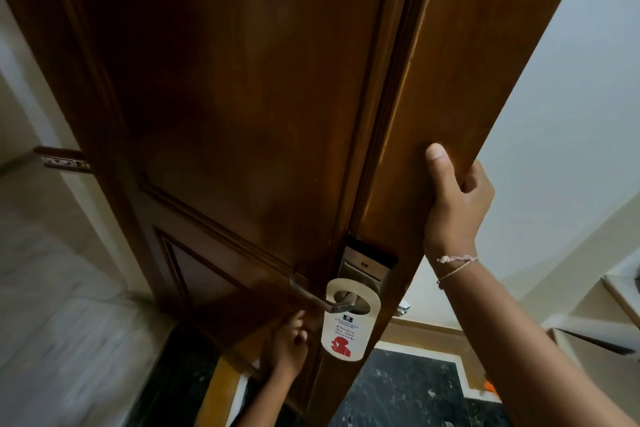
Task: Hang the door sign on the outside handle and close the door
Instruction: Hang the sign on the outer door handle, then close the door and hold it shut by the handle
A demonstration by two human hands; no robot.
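A dark brown wooden door (242,97) stands partly open, its edge facing me. A white door sign (346,326) with red print hangs on the metal lever handle (311,295), below a metal lock plate (363,263). My right hand (453,204) grips the door's edge above the lock, thumb flat on the edge face. Just left of the sign and below the handle is my left hand (289,340), fingers loosely curled and holding nothing; a fingertip is close to the sign's left side.
A pale wall (554,114) lies to the right of the door edge. Below is a dark marble floor (408,392) with a light border. A light tiled wall (41,288) with a patterned strip is on the left.
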